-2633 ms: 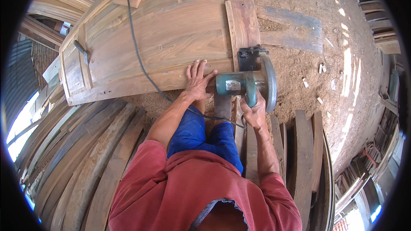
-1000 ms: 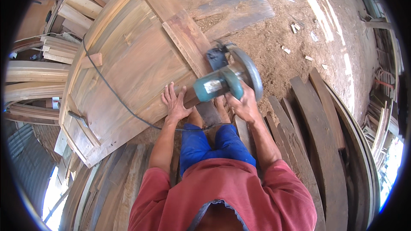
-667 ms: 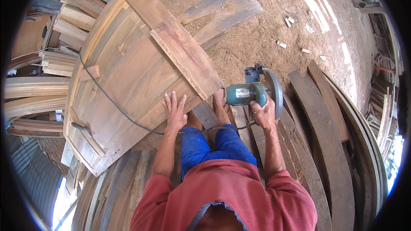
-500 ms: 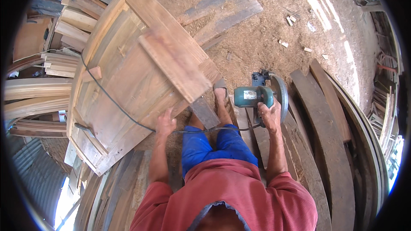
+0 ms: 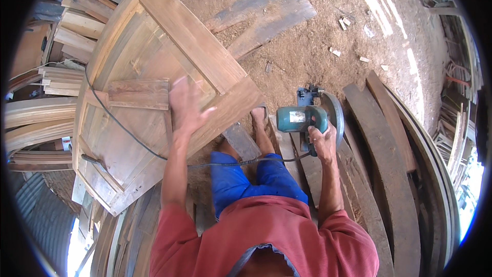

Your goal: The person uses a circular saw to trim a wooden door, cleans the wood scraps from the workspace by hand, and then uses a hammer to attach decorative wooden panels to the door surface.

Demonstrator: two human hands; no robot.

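My right hand [image 5: 324,144] is wrapped round the handle of a green circular saw [image 5: 297,118]; its blade guard faces right. The saw is above planks lying beside my right leg. My left hand [image 5: 187,105], fingers apart and smeared by motion, reaches over a large framed wooden panel [image 5: 200,136] and holds nothing that I can see. Right beside its fingers lies a short reddish-brown board [image 5: 138,94] on the panel. A small wood block [image 5: 97,97] adjoins that board's left end. The saw's dark cord [image 5: 130,129] runs across the panel and over my thighs.
Long dark planks [image 5: 384,143] lie to the right. Stacked light boards [image 5: 41,115] fill the left side. A weathered board [image 5: 277,7] lies on the sawdust-covered floor [image 5: 318,46], with offcuts [image 5: 335,52] scattered nearby. A dark-handled tool [image 5: 95,160] rests on the panel.
The loose board has shifted left from the panel's right side. My left hand has moved up and inward over the panel from its near edge. My right hand still holds the saw, almost unmoved.
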